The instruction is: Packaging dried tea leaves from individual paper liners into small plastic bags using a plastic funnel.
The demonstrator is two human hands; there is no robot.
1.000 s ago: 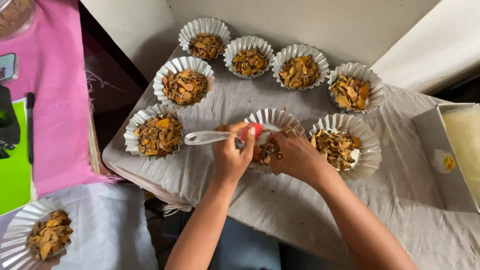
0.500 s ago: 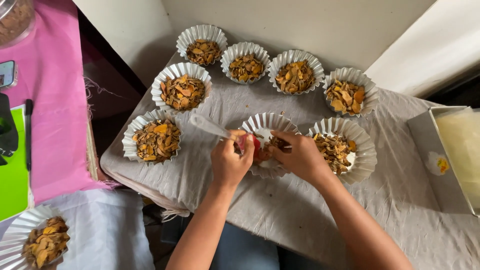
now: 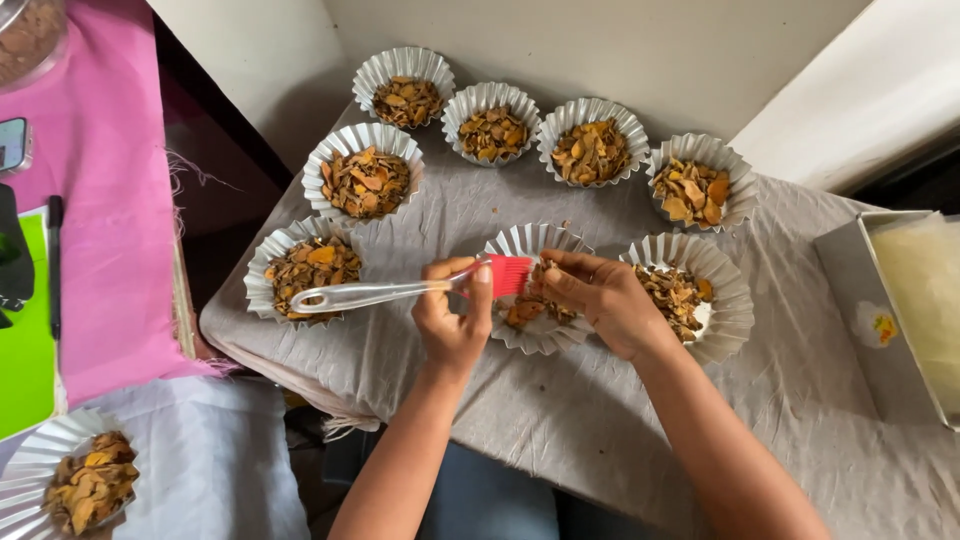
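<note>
My left hand (image 3: 452,315) grips a pastry brush (image 3: 400,290) with a clear handle and red bristles; the bristles lie over the near rim of a fluted foil cup (image 3: 528,245) filled with dry orange-brown chips. The handle sticks out to the left over another cup (image 3: 262,268). My right hand (image 3: 605,300) rests on the same middle cup, fingers pinched among the chips. Both forearms come up from the bottom of the view.
Several more foil cups of chips ring the grey cloth-covered table (image 3: 780,400), one (image 3: 712,310) just right of my right hand. A shallow metal tray (image 3: 850,270) lies at the right edge. A pink cloth (image 3: 100,200) and another cup (image 3: 40,470) lie left.
The brush has swung: its handle rose and tilted back, then came down level again pointing left, with the red bristles now clearly over the middle cup. My right hand stayed on that cup.
</note>
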